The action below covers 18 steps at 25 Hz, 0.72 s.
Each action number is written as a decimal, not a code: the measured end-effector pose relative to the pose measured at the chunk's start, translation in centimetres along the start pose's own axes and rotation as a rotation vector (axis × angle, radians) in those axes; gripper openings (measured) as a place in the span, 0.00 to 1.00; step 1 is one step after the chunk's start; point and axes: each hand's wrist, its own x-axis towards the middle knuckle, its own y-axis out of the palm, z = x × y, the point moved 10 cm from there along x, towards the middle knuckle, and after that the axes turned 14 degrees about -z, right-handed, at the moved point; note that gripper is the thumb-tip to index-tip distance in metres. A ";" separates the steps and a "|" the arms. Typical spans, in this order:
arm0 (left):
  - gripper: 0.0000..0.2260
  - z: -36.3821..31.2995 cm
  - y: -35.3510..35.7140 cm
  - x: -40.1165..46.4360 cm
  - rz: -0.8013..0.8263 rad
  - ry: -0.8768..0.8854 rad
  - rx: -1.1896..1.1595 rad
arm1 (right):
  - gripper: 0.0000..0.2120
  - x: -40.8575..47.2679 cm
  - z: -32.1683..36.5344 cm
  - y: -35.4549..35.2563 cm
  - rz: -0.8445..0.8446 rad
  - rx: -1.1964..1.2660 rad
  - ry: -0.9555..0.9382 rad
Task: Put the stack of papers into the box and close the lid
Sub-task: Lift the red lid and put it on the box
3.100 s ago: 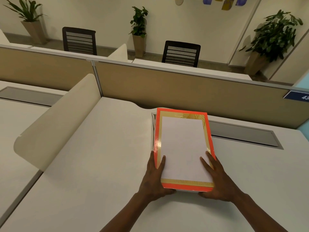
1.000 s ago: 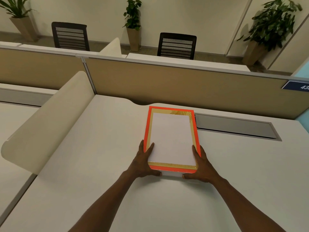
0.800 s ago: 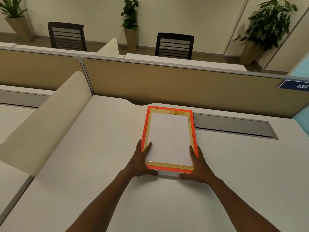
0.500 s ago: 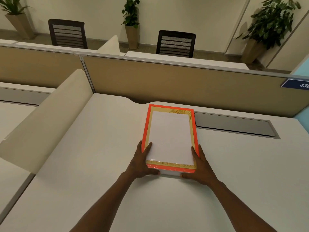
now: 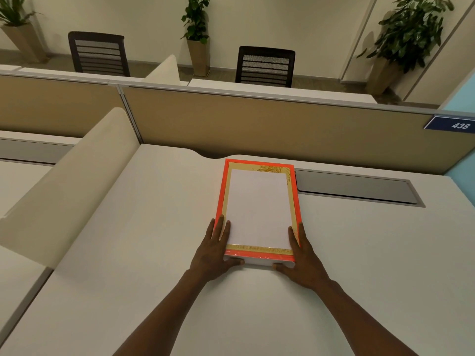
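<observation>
A flat box (image 5: 259,206) lies on the white desk (image 5: 144,240), just ahead of me. Its lid has an orange rim, a gold frame and a white centre panel, and it sits flat on the white base (image 5: 257,262). My left hand (image 5: 217,253) clasps the near left corner, fingers along the side and thumb on the front. On the near right corner my right hand (image 5: 302,258) does the same. No loose stack of papers is visible; the inside of the box is hidden.
A curved cream side divider (image 5: 69,181) borders the desk on the left. A tan partition (image 5: 257,124) stands behind the box, with a grey cable cover (image 5: 354,187) at its foot. Two black chairs (image 5: 266,65) and potted plants stand beyond.
Over three seconds the lid has gone from slightly askew to flat and square on the base. Both hands have stayed at the near corners through the last second.
</observation>
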 end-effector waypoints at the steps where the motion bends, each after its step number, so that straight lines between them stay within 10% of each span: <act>1: 0.55 -0.1 -0.1 0.0 0.008 0.007 0.025 | 0.58 0.1 0.0 0.0 0.005 -0.016 -0.001; 18: 0.41 -2.2 0.6 -1.8 0.028 0.131 0.178 | 0.45 -2.3 0.6 0.2 0.001 -0.323 0.003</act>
